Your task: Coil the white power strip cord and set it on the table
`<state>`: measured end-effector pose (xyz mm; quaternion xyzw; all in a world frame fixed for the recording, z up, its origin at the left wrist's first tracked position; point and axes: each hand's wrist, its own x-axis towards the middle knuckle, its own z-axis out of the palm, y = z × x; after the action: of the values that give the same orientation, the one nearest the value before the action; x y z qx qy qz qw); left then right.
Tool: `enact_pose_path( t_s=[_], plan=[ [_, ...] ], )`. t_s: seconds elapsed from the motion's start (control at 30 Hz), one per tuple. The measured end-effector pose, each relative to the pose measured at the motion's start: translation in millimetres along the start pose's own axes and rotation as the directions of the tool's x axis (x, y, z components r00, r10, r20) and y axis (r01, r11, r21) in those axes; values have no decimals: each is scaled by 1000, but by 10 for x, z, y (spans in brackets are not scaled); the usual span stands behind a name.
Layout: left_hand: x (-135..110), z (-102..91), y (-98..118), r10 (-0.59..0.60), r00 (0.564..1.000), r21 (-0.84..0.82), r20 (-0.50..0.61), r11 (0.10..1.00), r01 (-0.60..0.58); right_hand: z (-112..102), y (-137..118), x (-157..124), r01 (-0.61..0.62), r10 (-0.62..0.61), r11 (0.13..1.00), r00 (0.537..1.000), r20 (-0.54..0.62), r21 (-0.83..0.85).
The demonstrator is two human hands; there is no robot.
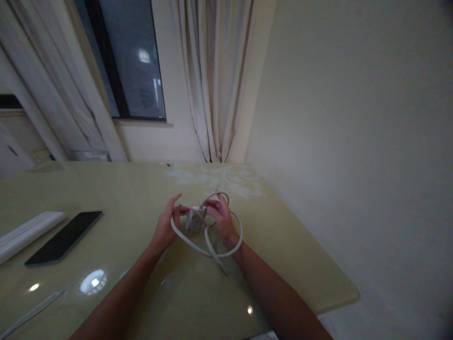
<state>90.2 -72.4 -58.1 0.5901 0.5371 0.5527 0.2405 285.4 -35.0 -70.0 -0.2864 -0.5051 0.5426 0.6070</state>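
Observation:
Both my hands hold a white power plug (pixel 193 220) with its thick white cable (pixel 212 248) above a glossy yellow-green table (pixel 283 245). My left hand (pixel 166 223) pinches the plug's left side with thumb and fingers. My right hand (pixel 221 218) grips the cable right beside the plug. The cable loops around my right wrist and hangs down to the table surface in front of me.
A dark phone (pixel 63 237) lies flat on the left of the table, next to a long white bar-shaped object (pixel 28 231). Another pale strip (pixel 31 312) lies near the front left edge. Curtains (pixel 215 80) and a dark window (pixel 130 56) stand behind; a plain wall is at right.

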Motion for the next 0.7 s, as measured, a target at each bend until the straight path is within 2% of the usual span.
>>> enact_pose_path(
  t_s=[0.1, 0.2, 0.27, 0.33, 0.37, 0.4, 0.47, 0.53, 0.6, 0.7],
  plan=[
    [44, -84, 41, 4, 990, 105, -138, 994, 11, -40, -50, 79, -90, 112, 972, 989, -93, 217],
    [76, -192, 144, -2, 950, 217, -311, 973, 73, -149, -112, 167, -64, 116, 954, 980, -162, 292],
    [100, -273, 207, 5, 926, 307, -378, 944, 121, -235, -142, 216, -52, 92, 975, 980, -178, 218],
    [134, -350, 243, -1, 908, 365, -418, 916, 169, -303, -161, 251, -74, 76, 997, 986, -145, 22],
    [154, -383, 248, -34, 902, 340, -431, 919, 197, -325, -166, 264, -85, 74, 992, 991, -115, -94],
    [175, -410, 244, -117, 895, 244, -430, 940, 240, -336, -170, 274, -90, 74, 975, 994, -83, -202],
    [211, -435, 215, -376, 868, -83, -324, 926, 370, -331, -175, 281, -81, 73, 932, 997, -34, -354],
    [229, -413, 170, -568, 818, -345, -88, 788, 510, -307, -181, 272, -61, 62, 898, 998, -12, -436],
    [223, -349, 126, -626, 772, -412, 107, 679, 608, -286, -191, 246, -41, 50, 844, 999, 3, -534],
    [176, -227, 91, -628, 735, -422, 256, 611, 669, -280, -204, 183, -23, 70, 742, 997, 44, -670]
  ],
)
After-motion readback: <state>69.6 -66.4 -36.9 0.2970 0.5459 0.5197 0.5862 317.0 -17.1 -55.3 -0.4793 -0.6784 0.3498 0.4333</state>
